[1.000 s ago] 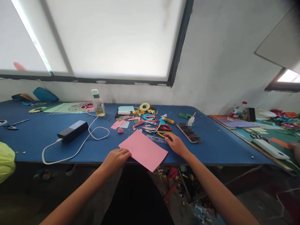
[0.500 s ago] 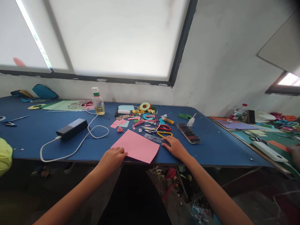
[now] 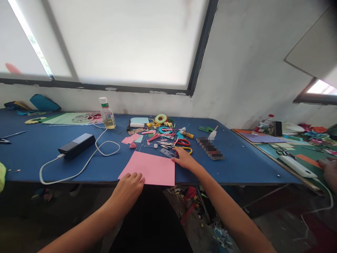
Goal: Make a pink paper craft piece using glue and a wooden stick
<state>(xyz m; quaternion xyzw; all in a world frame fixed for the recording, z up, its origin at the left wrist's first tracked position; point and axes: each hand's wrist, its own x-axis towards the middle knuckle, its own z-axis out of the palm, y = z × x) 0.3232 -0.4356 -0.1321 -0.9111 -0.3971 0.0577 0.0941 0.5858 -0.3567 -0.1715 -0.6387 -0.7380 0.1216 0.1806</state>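
Observation:
A pink sheet of paper (image 3: 154,168) lies flat at the front edge of the blue table. My left hand (image 3: 132,186) is closed with curled fingers on its lower left part, the thumb toward the middle. My right hand (image 3: 184,159) is closed over the right end of a clear ruler (image 3: 166,152), just beyond the sheet's upper right corner; its fingertips are partly hidden. Close to those fingers lie scissors with red handles (image 3: 183,142) and another pair with yellow handles (image 3: 189,150).
Paper scraps (image 3: 131,138), a glue stick (image 3: 186,134) and a blurred-out phone (image 3: 210,148) lie around. Leftward are a bottle (image 3: 107,116) and a black box-shaped device (image 3: 76,146) with a white cable (image 3: 88,168). Another person's hand (image 3: 330,172) shows at the right edge.
The pink sheet has turned slightly and now lies squarer to the table edge. My right hand has moved left, covering more of the ruler. My left hand reaches further onto the sheet.

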